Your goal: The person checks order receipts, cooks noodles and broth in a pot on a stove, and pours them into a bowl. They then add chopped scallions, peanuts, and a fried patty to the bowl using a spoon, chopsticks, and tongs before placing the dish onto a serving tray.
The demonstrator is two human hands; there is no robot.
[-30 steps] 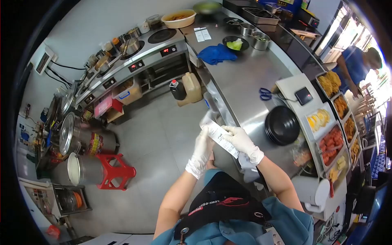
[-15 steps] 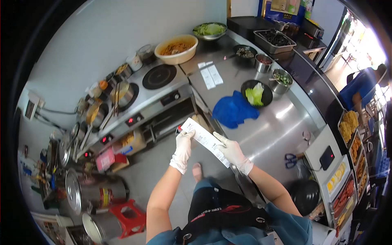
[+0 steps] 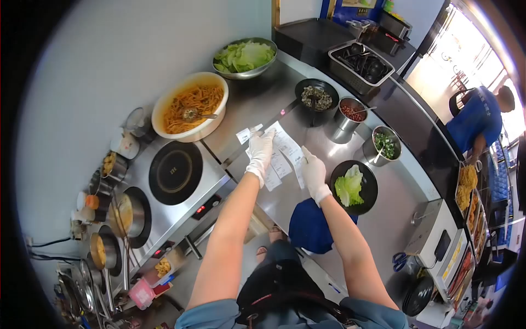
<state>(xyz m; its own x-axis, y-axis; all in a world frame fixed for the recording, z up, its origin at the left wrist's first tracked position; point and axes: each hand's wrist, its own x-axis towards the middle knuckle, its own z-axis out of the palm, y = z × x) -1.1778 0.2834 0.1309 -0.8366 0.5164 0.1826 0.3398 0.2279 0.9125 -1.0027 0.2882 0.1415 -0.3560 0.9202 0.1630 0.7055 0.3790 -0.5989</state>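
Observation:
My left hand (image 3: 259, 152), in a white glove, is closed on the upper left part of a long printed paper slip (image 3: 289, 147). My gloved right hand (image 3: 314, 171) pinches the slip's right edge. The slip is over the steel counter, beside other printed slips (image 3: 278, 166) that lie there and are partly covered. Right of my right hand is a black bowl with lettuce (image 3: 349, 186). A blue cloth (image 3: 310, 226) lies below that hand, partly under my right forearm.
At the left are a dark hotplate (image 3: 175, 172), pots (image 3: 127, 214) and a white tub of shredded food (image 3: 192, 107). Lettuce fills a steel bowl (image 3: 245, 57) at the back. Metal cups (image 3: 350, 116) stand right. Beyond the counter is a person in blue (image 3: 476, 120).
The view has moved up to the counter's back part. My hands have carried the slip from over the floor and counter edge to beside the slips on the counter.

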